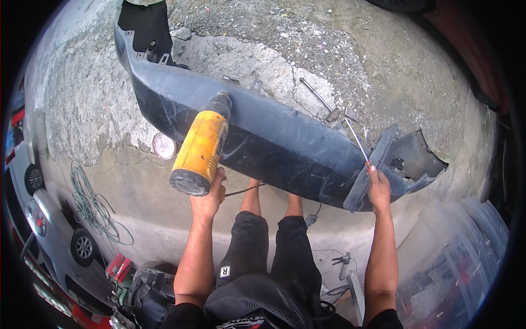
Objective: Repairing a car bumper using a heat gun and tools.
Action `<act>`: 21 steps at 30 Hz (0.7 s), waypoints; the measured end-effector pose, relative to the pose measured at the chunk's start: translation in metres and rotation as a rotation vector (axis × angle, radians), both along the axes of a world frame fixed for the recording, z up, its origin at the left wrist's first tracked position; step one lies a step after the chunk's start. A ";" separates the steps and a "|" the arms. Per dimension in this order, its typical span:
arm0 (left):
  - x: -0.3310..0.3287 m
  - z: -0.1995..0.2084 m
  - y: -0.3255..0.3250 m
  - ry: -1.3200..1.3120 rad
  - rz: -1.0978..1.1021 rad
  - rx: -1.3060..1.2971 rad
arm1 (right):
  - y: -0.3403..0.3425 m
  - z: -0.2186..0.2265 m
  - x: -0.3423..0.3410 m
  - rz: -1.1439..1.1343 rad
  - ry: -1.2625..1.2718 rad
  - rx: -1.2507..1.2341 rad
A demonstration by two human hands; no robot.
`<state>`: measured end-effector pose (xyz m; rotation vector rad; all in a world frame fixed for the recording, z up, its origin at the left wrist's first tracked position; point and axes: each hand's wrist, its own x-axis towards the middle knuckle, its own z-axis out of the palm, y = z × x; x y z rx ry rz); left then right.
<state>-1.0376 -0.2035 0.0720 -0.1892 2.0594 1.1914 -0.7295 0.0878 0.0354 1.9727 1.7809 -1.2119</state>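
My left hand (209,198) is wrapped round the handle of a yellow heat gun (200,145). Its dark nozzle points at the upper face of a dark grey car bumper (268,131); I cannot tell whether they touch. Scuffs and scratches mark the bumper, which stretches across the ground ahead of me. Over its right end, my right hand (378,189) is closed on a slim metal-shafted tool (357,140), its shaft slanting away from me. The tool's far tip meets or overlaps a small block-like head, so its kind is unclear. A narrow dark strip (361,186) crosses the bumper beside this hand.
Beyond the bumper lies a long-handled hammer (316,94) on rough, cracked concrete. A round pinkish-white item (164,146) sits left of the heat gun. Green hose (90,205) coils near parked cars (60,230). Clear plastic sheeting (449,257) stands at right; a gun-shaped metal tool (343,263) lies behind.
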 end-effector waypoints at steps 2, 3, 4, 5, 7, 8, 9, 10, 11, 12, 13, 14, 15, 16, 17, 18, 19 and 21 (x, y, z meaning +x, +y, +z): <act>0.000 -0.010 -0.006 0.170 -0.025 -0.064 | 0.000 0.001 0.000 0.001 -0.013 -0.007; -0.001 -0.013 -0.008 0.171 -0.024 -0.064 | -0.001 0.000 0.000 0.002 0.006 0.006; -0.002 -0.015 -0.008 0.205 -0.029 -0.059 | -0.002 0.000 0.001 0.002 0.024 0.018; -0.002 -0.015 -0.008 0.239 -0.034 -0.055 | -0.003 0.000 0.001 0.002 0.024 0.018; -0.002 -0.009 -0.005 0.213 -0.057 -0.056 | -0.005 0.000 0.001 0.013 0.068 0.070; -0.002 -0.006 -0.003 0.186 -0.080 -0.058 | -0.005 0.002 0.000 0.011 0.067 0.071; -0.002 -0.004 -0.003 0.185 -0.081 -0.057 | -0.005 0.004 -0.002 0.008 0.056 0.062; -0.001 -0.001 -0.005 0.146 -0.113 -0.057 | -0.005 0.006 -0.004 0.005 0.048 0.051; 0.000 0.000 -0.006 0.107 -0.145 -0.056 | -0.005 0.008 -0.006 0.005 0.048 0.051; 0.001 0.000 -0.006 0.107 -0.145 -0.057 | -0.006 0.010 -0.007 0.006 0.033 0.042; 0.001 0.001 -0.006 0.082 -0.131 -0.038 | -0.006 0.012 -0.007 0.007 0.017 0.034; 0.002 0.002 -0.005 0.057 -0.117 -0.019 | -0.007 0.012 -0.005 0.007 0.017 0.035; 0.002 0.002 -0.003 0.056 -0.117 -0.017 | -0.009 0.012 -0.001 0.007 0.027 0.040; 0.001 0.003 0.000 0.109 -0.094 -0.022 | -0.011 0.013 0.000 0.007 0.039 0.044; 0.000 0.003 0.002 0.162 -0.072 -0.026 | -0.013 0.016 0.001 0.008 0.039 0.043; -0.001 0.003 0.001 0.162 -0.071 -0.026 | -0.016 0.021 0.000 0.009 -0.013 0.012; -0.001 0.001 0.002 0.171 -0.036 -0.037 | -0.016 0.026 -0.001 0.008 -0.069 -0.015; -0.002 0.000 0.003 0.176 -0.001 -0.042 | -0.023 0.036 -0.009 -0.009 -0.022 -0.019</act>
